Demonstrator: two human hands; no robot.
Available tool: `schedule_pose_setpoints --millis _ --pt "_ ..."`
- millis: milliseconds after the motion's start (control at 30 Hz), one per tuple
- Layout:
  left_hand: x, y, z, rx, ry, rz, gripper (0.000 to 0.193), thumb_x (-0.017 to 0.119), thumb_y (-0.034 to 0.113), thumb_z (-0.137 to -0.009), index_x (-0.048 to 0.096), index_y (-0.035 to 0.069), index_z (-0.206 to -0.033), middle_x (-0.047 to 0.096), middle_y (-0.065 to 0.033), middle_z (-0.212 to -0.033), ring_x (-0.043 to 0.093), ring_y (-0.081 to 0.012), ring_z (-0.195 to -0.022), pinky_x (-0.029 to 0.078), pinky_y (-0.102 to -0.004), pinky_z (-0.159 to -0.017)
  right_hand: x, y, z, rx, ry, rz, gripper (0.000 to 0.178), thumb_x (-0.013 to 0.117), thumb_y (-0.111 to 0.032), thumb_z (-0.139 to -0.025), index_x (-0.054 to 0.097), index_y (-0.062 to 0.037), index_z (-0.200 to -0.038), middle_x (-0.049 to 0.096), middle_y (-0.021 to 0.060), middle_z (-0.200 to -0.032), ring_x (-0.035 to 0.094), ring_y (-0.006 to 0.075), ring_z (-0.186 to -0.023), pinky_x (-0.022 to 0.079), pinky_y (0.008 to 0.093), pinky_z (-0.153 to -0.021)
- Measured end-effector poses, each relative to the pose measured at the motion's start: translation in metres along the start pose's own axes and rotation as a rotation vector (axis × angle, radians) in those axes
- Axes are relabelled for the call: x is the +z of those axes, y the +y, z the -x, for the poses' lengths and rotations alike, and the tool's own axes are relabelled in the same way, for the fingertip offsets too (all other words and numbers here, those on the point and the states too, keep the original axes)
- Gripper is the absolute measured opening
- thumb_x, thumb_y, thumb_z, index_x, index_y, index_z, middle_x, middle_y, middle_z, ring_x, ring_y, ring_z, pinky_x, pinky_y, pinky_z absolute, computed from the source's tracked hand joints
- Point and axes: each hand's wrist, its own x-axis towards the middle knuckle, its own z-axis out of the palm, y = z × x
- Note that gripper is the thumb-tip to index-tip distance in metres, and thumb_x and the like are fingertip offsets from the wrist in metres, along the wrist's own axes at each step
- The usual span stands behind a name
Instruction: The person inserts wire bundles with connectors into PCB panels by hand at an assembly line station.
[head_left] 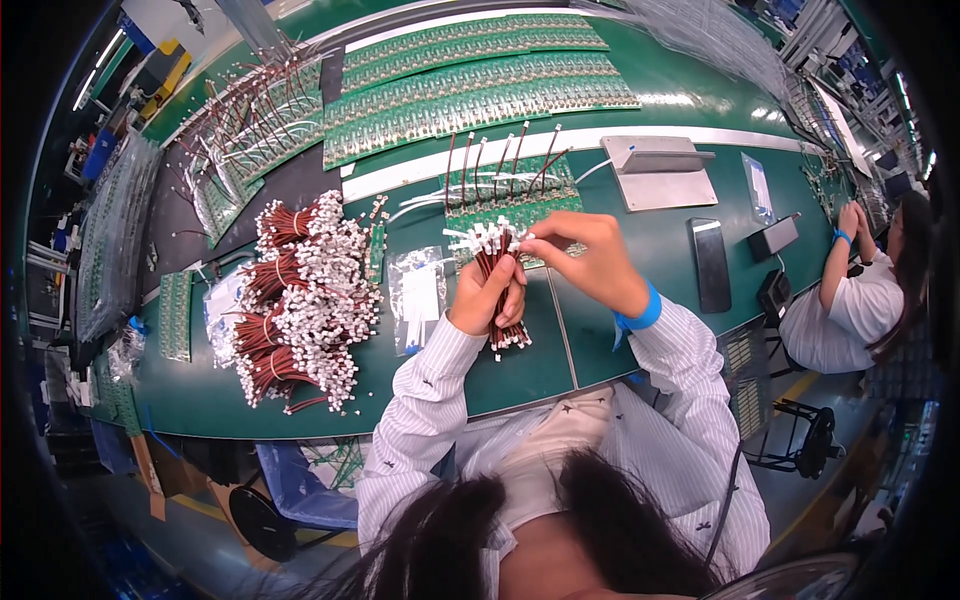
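Note:
A bundle of dark red and black wire cables (511, 336) with white plug connectors on the ends stands upright in my left hand (486, 296), whose fingers wrap round it. My right hand (592, 258), with a blue band on the wrist, pinches a white connector at the top of the bundle between thumb and fingertips. Just beyond my hands lies a green circuit board panel (490, 213), with several cables standing up from its far part and white wires lying across it. Tied bundles of the same cables (285, 273) are heaped to the left.
Rows of green circuit boards (470, 105) cover the far side of the table. At right are a metal block (660, 172), a black phone (709, 265) and a small box (774, 237). A plastic bag (417, 298) lies beside my left hand. Another person (850, 290) sits far right.

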Motion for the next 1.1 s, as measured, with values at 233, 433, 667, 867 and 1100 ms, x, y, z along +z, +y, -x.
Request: schedule_pose_setpoints --millis 233,433,667,867,1100 --pt "0.003 0.002 -0.003 0.007 0.019 0.05 0.032 0.037 0.029 -0.087 0.041 0.001 -0.073 0.04 -0.0058 -0.043 0.034 -0.012 -0.03 0.027 -0.0242 -0.03 -0.028 -0.024 0.002 0.142 0.282 -0.529 0.009 0.05 -0.001 -0.078 0.056 0.006 -0.081 0.059 0.0117 -0.071 0.057 0.0133 -0.059 0.048 0.0227 -0.052" --pt "-0.003 0.007 -0.006 0.097 0.102 0.161 0.03 0.031 0.033 -0.088 0.039 0.007 -0.075 0.034 -0.0005 -0.048 0.026 -0.007 -0.03 0.021 -0.0206 -0.029 -0.013 -0.029 0.047 -0.193 0.071 -0.204 0.009 0.051 0.005 -0.071 0.055 0.005 -0.08 0.059 0.0123 -0.068 0.059 0.0172 -0.061 0.048 0.0244 -0.056" --pt "-0.005 0.01 -0.005 0.188 0.133 0.243 0.03 0.034 0.032 -0.088 0.039 0.005 -0.074 0.036 -0.0019 -0.055 0.027 -0.0065 -0.033 0.024 -0.0205 -0.031 0.013 -0.009 0.074 0.251 0.061 -0.178 0.011 0.052 0.004 -0.068 0.055 0.0014 -0.079 0.06 0.0085 -0.073 0.06 0.0174 -0.065 0.048 0.024 -0.058" --pt "0.001 0.008 -0.005 0.321 0.275 0.058 0.029 0.04 0.027 -0.086 0.039 0.003 -0.07 0.035 -0.0023 -0.049 0.031 -0.0086 -0.033 0.026 -0.0216 -0.032 0.017 -0.006 0.069 0.206 -0.095 -0.07 0.009 0.058 0.001 -0.068 0.055 0.0003 -0.077 0.057 0.0101 -0.072 0.058 0.0169 -0.062 0.047 0.0244 -0.056" --pt "-0.012 0.014 -0.005 0.328 0.209 0.316 0.032 0.03 0.035 -0.088 0.04 0.007 -0.075 0.034 -0.0017 -0.05 0.027 -0.008 -0.032 0.023 -0.021 -0.03 -0.013 -0.011 0.051 0.032 -0.129 -0.249 0.009 0.058 0.003 -0.068 0.054 0.002 -0.076 0.048 0.0056 -0.069 0.049 0.0134 -0.057 0.04 0.0199 -0.055"
